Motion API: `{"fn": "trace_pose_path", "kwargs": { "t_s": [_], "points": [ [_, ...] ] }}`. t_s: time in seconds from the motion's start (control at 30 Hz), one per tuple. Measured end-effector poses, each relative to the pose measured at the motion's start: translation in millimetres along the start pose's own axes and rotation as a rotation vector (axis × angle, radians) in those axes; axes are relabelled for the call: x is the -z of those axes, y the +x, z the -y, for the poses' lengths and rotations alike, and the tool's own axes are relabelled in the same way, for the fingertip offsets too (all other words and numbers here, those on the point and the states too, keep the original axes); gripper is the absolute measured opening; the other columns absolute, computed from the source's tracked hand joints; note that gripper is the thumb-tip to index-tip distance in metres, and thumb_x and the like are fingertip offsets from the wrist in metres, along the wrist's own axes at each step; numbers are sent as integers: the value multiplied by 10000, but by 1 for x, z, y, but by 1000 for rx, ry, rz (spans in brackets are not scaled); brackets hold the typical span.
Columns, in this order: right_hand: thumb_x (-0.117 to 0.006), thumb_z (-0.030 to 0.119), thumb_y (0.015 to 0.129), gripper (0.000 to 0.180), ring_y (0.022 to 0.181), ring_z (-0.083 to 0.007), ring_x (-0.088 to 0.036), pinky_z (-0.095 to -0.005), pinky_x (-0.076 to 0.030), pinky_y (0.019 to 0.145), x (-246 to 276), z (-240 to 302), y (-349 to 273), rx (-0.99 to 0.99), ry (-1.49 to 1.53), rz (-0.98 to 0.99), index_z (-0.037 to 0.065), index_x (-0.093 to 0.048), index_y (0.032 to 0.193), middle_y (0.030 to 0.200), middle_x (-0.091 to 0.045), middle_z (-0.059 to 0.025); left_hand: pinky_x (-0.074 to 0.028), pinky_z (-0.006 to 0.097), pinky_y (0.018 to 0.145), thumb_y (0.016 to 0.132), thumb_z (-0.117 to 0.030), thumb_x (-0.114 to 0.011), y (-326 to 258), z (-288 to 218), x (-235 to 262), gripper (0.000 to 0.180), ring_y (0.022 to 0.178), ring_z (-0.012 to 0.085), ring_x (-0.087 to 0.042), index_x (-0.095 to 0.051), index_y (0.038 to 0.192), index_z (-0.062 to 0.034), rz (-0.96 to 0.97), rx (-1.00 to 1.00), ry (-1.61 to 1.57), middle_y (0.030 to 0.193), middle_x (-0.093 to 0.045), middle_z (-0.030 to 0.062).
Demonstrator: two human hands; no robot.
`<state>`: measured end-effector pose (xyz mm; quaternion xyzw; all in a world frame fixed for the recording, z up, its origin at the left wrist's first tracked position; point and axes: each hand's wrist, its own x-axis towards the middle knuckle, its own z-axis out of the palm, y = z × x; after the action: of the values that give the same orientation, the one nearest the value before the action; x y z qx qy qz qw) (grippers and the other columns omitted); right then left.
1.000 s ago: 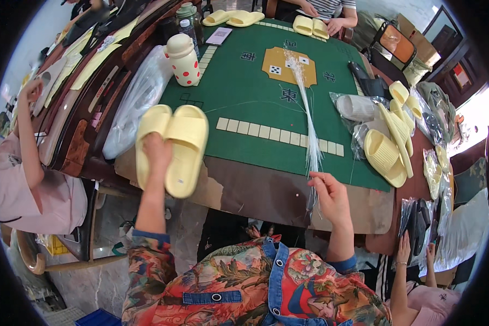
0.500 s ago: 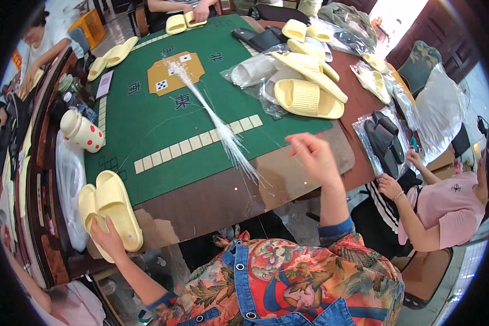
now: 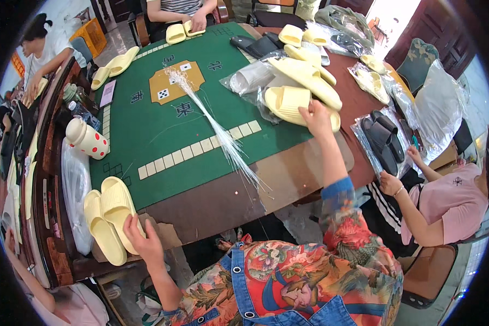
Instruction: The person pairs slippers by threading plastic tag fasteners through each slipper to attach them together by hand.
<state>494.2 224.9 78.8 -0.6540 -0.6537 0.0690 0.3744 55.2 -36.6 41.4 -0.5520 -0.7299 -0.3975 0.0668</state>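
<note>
A pair of ribbed pale yellow slippers (image 3: 110,209) lies at the table's near left corner. My left hand (image 3: 145,239) is at the right edge of that pair, fingers apart and holding nothing. On the right of the table, a yellow slipper (image 3: 293,99) lies at the near side of a heap of more yellow slippers (image 3: 304,73). My right hand (image 3: 318,120) has its fingers closed on this near slipper at its upper edge. A bundle of thin white plastic ties (image 3: 217,127) stretches across the green mat between my hands.
A white bottle with red dots (image 3: 87,138) stands at the left edge, near a phone (image 3: 107,93). Bagged black slippers (image 3: 383,141) lie at the right, where a person in pink works. Another person's hands touch yellow slippers (image 3: 175,33) at the far edge.
My left hand has let go of the left pair and moved to the right, beside it. My right hand has reached forward from above the table's near edge onto a slipper in the heap.
</note>
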Motion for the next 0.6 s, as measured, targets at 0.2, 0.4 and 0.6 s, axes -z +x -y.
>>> {"fn": "trace_pose_path", "kwargs": {
  "t_s": [0.2,0.4,0.6],
  "points": [
    [-619,115,761,256,675,-143,-586,-275,-451,596,11,49,-56,-93,350,94,-45,-565,954,762,-636,-130,-397,387,862,756,-35,-596,-3,-47,-26,307,1020,330,-476,-514,1047,16,151,-115,-160,1110,-477,176],
    [-606,201,792,199,644,-193,-625,-306,-469,585,56,77,-73,-123,241,208,7,-632,829,728,-631,-140,-375,399,862,753,-71,-612,-1,-72,-40,318,1014,334,-473,-525,1049,7,228,-282,-132,1122,-478,174],
    [-695,271,686,373,706,-217,-627,-316,-481,640,72,-17,49,-91,41,-89,1,-621,932,778,-648,-114,-412,376,820,736,-45,-626,-14,-66,-37,315,986,336,-494,-532,1031,9,267,-235,-188,1094,-486,179]
  ]
}}
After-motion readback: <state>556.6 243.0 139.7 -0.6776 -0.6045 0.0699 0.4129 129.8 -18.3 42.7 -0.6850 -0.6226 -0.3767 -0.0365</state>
